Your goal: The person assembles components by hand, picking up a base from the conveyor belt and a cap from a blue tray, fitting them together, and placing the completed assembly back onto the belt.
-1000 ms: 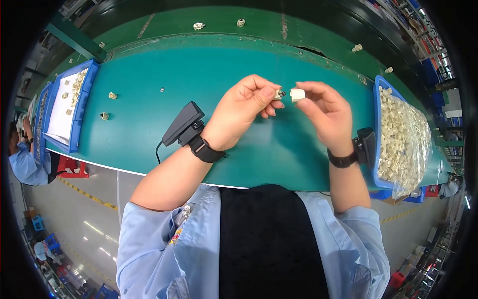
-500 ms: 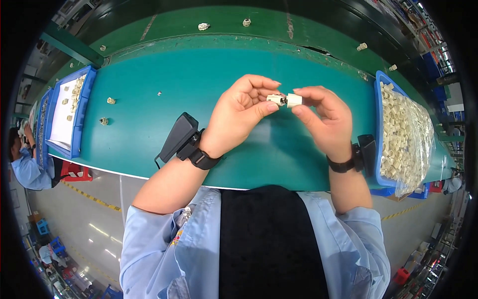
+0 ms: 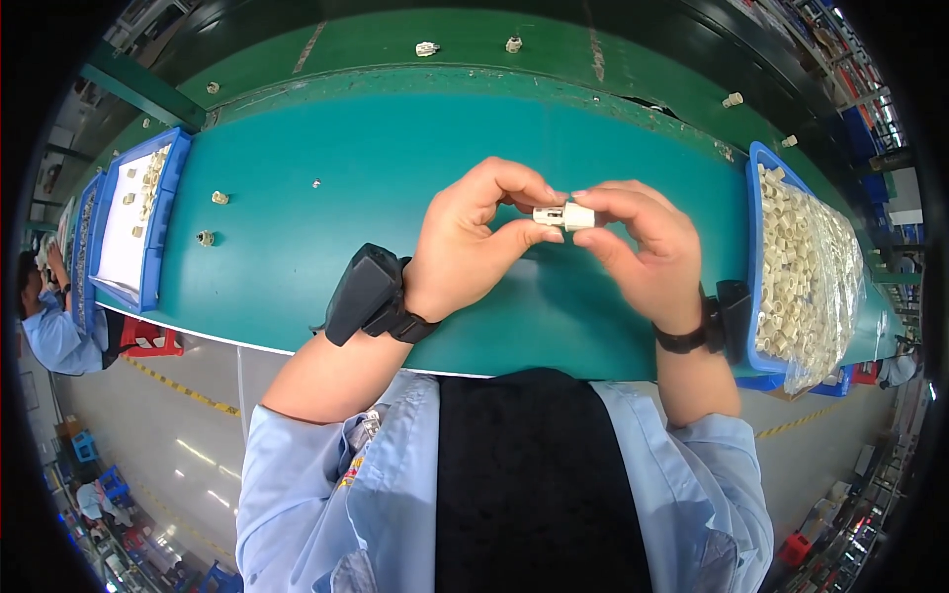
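Note:
Over the green work surface [image 3: 326, 267], my left hand [image 3: 465, 232] pinches a cream plastic socket piece [image 3: 547, 215] with dark slots between thumb and fingers. My right hand [image 3: 647, 242] is closed on a cream plastic cap [image 3: 578, 216] from the other side. The two pieces meet end to end, with the cap's left edge against the socket piece; how deep one sits in the other I cannot tell. Both wrists carry black strapped devices.
On the right stands a blue bin [image 3: 756, 247] heaped with cream caps in a clear bag. A blue tray [image 3: 148, 247] with small cream parts stands left. Loose parts [image 3: 219, 198] lie left of my hands, others on the green strip beyond. A co-worker [image 3: 59, 321] sits far left.
The socket piece and cap have come together; the dark gap between them is closed. Both hands have shifted slightly nearer me. Parts on the far green strip have moved right.

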Demonstrator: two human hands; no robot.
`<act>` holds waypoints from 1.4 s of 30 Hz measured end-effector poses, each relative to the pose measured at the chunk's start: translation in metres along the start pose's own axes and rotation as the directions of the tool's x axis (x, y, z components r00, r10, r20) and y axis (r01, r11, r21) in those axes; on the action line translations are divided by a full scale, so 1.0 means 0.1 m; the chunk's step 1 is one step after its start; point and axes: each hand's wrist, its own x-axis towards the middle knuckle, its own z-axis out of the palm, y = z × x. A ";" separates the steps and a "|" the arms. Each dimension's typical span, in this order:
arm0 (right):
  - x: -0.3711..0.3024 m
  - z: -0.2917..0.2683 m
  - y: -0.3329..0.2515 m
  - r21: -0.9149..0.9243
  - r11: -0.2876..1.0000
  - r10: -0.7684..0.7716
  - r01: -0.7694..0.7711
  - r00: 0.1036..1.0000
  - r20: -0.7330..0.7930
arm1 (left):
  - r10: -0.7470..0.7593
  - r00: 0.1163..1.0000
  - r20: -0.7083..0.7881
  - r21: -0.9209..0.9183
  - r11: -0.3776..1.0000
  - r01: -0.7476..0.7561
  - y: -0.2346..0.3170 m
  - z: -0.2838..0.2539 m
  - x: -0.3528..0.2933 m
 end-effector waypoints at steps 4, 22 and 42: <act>0.02 0.02 0.00 0.098 0.994 0.039 -0.039 0.999 0.001 | 0.010 1.000 -0.024 0.047 0.999 -0.009 0.00 0.01 -0.01; 1.56 -1.37 1.56 -0.748 0.571 0.287 -0.339 0.936 -0.206 | -0.059 0.997 0.039 0.605 0.796 0.024 -0.28 -0.03 0.09; 0.06 -2.35 0.59 -0.704 0.550 0.467 -0.449 0.864 -0.186 | -0.236 0.972 -0.007 0.576 0.794 0.197 -0.32 -0.06 0.13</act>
